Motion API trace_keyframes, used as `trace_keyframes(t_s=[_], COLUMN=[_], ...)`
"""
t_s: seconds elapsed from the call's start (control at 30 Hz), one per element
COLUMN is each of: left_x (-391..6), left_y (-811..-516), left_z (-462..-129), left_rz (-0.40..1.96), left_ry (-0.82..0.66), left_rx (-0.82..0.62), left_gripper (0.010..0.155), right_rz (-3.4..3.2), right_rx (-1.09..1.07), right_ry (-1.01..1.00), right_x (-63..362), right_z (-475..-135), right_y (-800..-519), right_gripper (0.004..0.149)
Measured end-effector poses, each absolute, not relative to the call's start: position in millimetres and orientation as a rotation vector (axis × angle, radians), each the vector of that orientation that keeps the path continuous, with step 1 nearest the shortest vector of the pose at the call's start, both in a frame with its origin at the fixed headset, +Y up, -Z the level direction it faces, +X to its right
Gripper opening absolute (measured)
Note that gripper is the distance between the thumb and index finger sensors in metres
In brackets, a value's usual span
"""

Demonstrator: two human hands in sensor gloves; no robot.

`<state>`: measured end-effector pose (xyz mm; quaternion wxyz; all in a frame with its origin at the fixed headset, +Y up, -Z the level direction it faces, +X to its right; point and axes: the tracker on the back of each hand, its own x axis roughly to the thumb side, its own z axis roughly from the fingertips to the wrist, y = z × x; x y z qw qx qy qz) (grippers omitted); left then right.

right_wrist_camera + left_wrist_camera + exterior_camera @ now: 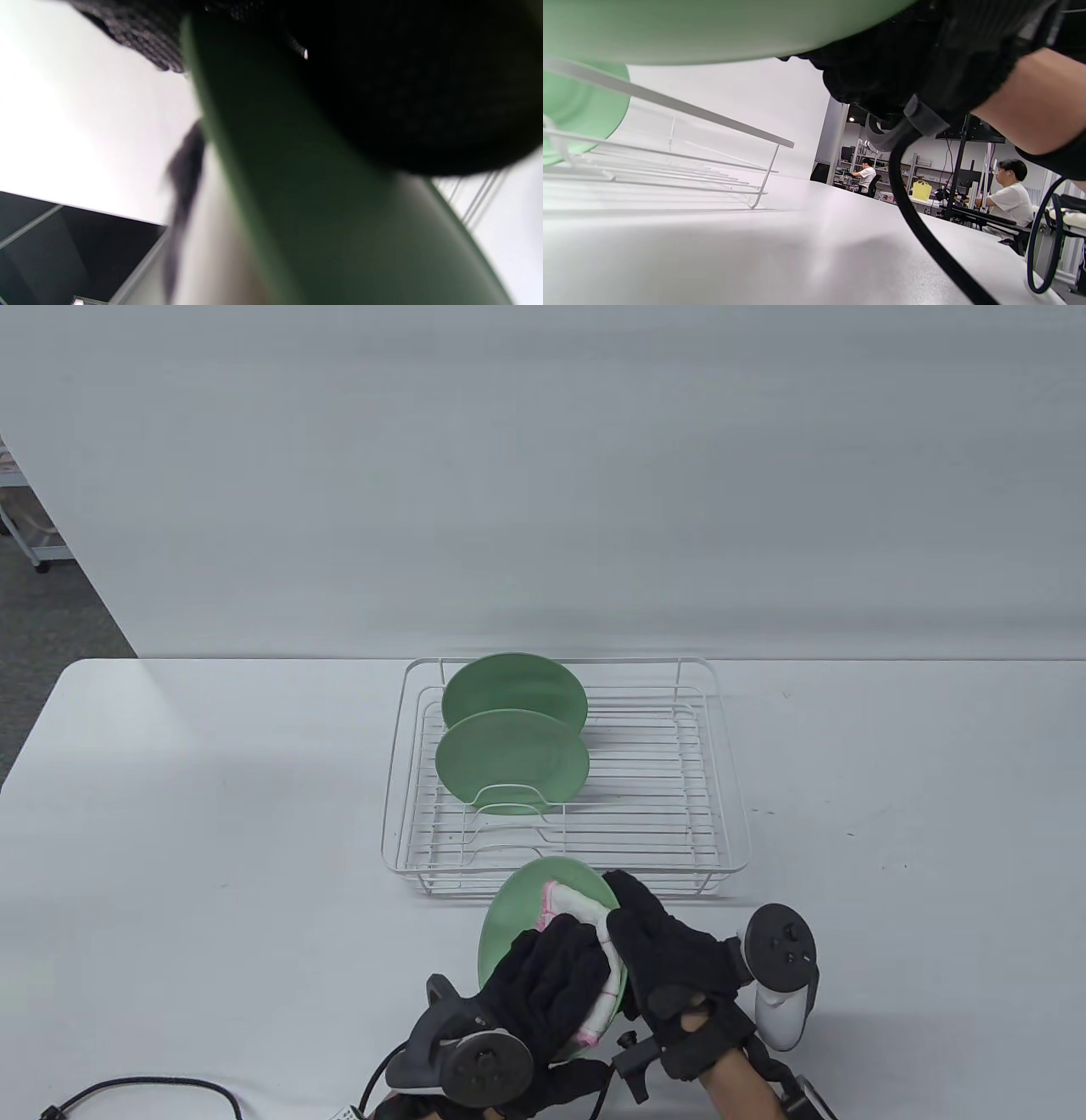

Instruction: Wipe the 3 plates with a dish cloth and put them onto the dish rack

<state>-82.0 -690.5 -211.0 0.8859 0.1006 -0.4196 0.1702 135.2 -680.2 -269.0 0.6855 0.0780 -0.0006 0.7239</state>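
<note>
Two green plates (513, 691) (512, 755) stand upright in the left slots of the white wire dish rack (721, 780). A third green plate (517, 912) is held tilted just in front of the rack. My left hand (547, 971) lies on its face, fingers curled on the white, pink-edged dish cloth (573, 903). My right hand (657, 950) grips the plate's right rim beside the cloth. The left wrist view shows the plate's underside (712, 25), the rack (704, 116) and my right hand (925, 55). In the right wrist view, glove fingers (424, 93) lie on the plate (318, 212).
The white table (212, 814) stretches wide on both sides of the rack. A black cable (153, 1086) lies at the front left edge. In the left wrist view, people sit at desks (1009, 199) beyond the table's far end.
</note>
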Motion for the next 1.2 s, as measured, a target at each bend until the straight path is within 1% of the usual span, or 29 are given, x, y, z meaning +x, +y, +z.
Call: trace_keyframes(t_s=[0.1,0.23,0.3,0.43,0.57,0.73,0.8,0.93,1.0,1.03,1.1,1.13,1.2], left_x=[-80.9,-83.5,-85.9,-92.4,-103.4,-122.6,-128.8,-138.5,-140.7,-140.7,-138.1,-136.1,-131.6], left_y=[-687.3,-679.9,-677.4,-674.8,-672.7,-673.9,-675.6,-680.2,-683.5,-685.4,-688.1,-688.9,-689.7], left_z=[-205.0,-197.3,-196.1,-199.8,-209.3,-227.0,-233.1,-243.6,-246.5,-247.4,-247.7,-247.4,-245.9], left_rz=[0.319,0.27,0.25,0.211,0.167,0.239,0.24,0.238,0.264,0.28,0.288,0.283,0.283], left_ry=[-0.897,-0.898,-0.898,-0.893,-0.836,-0.742,-0.695,-0.606,-0.589,-0.581,-0.579,-0.586,-0.607], left_rx=[0.268,0.389,0.409,0.382,0.358,0.27,0.266,0.251,0.231,0.222,0.207,0.198,0.188], left_gripper=[0.089,0.078,0.074,0.072,0.071,0.069,0.069,0.073,0.075,0.077,0.079,0.081,0.085], right_rz=[1.578,1.561,1.555,1.56,1.564,1.627,1.653,1.714,1.748,1.766,1.794,1.804,1.824], right_rx=[0.132,0.105,0.099,0.087,0.1,0.183,0.213,0.287,0.312,0.33,0.353,0.362,0.372], right_ry=[-0.025,-0.086,-0.117,-0.19,-0.247,-0.246,-0.233,-0.174,-0.141,-0.127,-0.109,-0.105,-0.097], right_x=[148.0,164.5,171.2,181.9,185.3,174.3,167.1,145.2,134.4,128.1,120.1,117.0,111.9], right_z=[-271.5,-272.0,-271.4,-269.6,-267.3,-263.5,-261.7,-258.6,-256.7,-255.9,-254.8,-254.4,-254.1], right_y=[-678.2,-672.1,-669.4,-665.2,-662.4,-658.4,-658.0,-660.3,-661.8,-662.0,-662.3,-662.4,-663.1], right_gripper=[0.072,0.071,0.069,0.066,0.063,0.063,0.063,0.064,0.064,0.085,0.087,0.066,0.066])
